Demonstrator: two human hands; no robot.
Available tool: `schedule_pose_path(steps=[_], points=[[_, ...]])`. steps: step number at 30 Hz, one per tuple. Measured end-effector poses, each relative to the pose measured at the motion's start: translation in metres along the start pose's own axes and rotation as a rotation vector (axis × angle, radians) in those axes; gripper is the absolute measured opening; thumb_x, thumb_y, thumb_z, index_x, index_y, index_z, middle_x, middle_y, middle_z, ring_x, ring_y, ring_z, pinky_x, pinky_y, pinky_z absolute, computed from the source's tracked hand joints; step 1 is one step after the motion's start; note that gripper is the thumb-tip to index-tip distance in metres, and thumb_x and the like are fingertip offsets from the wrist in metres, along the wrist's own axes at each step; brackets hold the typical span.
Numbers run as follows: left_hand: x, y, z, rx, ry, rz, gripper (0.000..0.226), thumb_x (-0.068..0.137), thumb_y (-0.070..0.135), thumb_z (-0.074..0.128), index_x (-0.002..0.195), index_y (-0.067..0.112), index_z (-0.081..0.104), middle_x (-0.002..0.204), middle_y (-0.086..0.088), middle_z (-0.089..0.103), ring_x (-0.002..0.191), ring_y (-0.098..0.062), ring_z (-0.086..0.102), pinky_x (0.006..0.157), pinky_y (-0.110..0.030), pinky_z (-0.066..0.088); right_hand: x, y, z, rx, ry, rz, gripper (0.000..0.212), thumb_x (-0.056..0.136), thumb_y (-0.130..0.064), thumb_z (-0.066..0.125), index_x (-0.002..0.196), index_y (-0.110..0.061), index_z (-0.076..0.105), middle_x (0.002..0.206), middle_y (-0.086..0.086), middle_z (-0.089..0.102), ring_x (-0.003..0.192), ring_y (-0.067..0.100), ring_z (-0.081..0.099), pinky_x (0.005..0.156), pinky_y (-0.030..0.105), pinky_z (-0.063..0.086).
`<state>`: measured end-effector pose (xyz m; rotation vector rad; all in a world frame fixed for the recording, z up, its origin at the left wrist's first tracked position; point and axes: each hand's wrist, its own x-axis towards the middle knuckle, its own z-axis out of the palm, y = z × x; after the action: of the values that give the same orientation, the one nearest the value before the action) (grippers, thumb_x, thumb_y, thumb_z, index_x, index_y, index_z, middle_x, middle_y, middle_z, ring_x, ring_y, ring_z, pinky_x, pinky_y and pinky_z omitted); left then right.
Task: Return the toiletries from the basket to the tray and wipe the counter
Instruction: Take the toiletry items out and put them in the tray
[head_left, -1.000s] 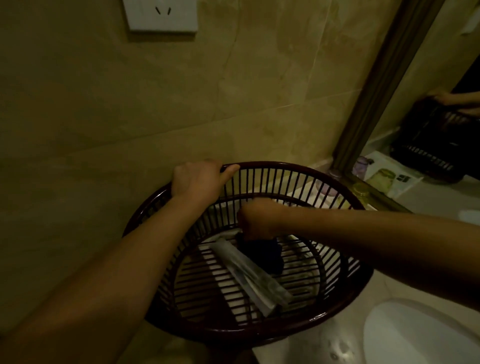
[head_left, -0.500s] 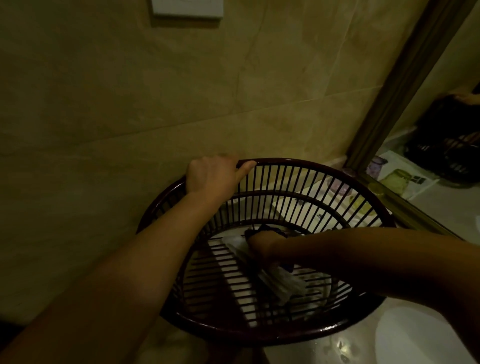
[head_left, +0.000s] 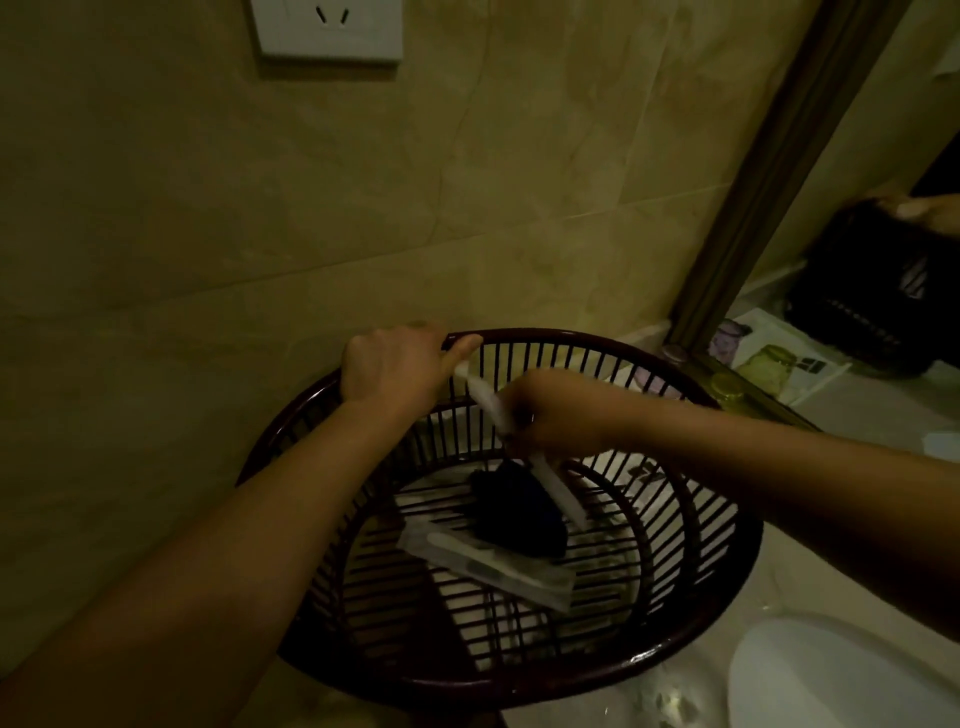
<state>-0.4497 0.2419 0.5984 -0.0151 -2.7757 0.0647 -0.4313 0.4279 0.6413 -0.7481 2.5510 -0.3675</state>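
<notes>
Dim basket (head_left: 717, 571), packet (head_left: 558, 491) seemingly between fingers (head_left: 511, 434)

Basket (head_left: 519, 680) is showing dark maroon-brown, glossy, patterned in thin parallel slats. Inside, at 6 o'clock, a packet (head_left: 498, 566) is reading translucent white. Just above it, toward 12 o'clock, a pouch (head_left: 514, 512) is appearing black to dark navy. A long white wrapped item (head_left: 558, 491) is showing pale against it. Wall tiles (head_left: 260, 208) are presenting beige with faint marbled veining. At 11 o'clock, the socket (head_left: 327, 28) is white. At 2 o'clock, the mirror frame (head_left: 769, 171) is showing dull bronze-brown.
</notes>
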Motion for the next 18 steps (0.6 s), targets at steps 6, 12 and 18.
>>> schedule_pose_path(steps=[6,12,18], points=[[0.0,-0.004,0.005,-0.07,0.044,-0.022,0.069,0.085,0.075,0.008,0.09,0.026,0.056,0.073,-0.002,0.06,0.059,-0.021,0.047,0.054,-0.03,0.031,-0.08,0.02,-0.096,0.625,0.482,-0.071,0.011,0.089,-0.018,0.063,0.1,-0.02,0.065,0.09,0.001,0.073,0.078,0.011,0.072,0.061,0.02,0.058],[-0.001,-0.006,0.008,-0.001,0.101,0.01,0.07,0.086,0.074,0.006,0.096,0.026,0.056,0.055,0.007,0.033,0.05,-0.019,0.037,0.046,-0.024,0.022,-0.067,0.09,-0.124,0.584,0.773,0.08,0.008,0.09,-0.016,0.065,0.094,-0.023,0.065,0.092,0.001,0.07,0.08,0.017,0.072,0.068,0.031,0.062],[-0.002,-0.006,0.008,0.03,0.124,-0.005,0.067,0.088,0.074,0.008,0.09,0.025,0.055,0.051,0.009,0.028,0.043,-0.015,0.028,0.045,-0.022,0.019,0.012,0.157,-0.062,0.102,0.59,0.323,0.013,0.098,-0.026,0.054,0.103,-0.017,0.062,0.089,0.005,0.066,0.078,0.021,0.065,0.074,0.041,0.059]])
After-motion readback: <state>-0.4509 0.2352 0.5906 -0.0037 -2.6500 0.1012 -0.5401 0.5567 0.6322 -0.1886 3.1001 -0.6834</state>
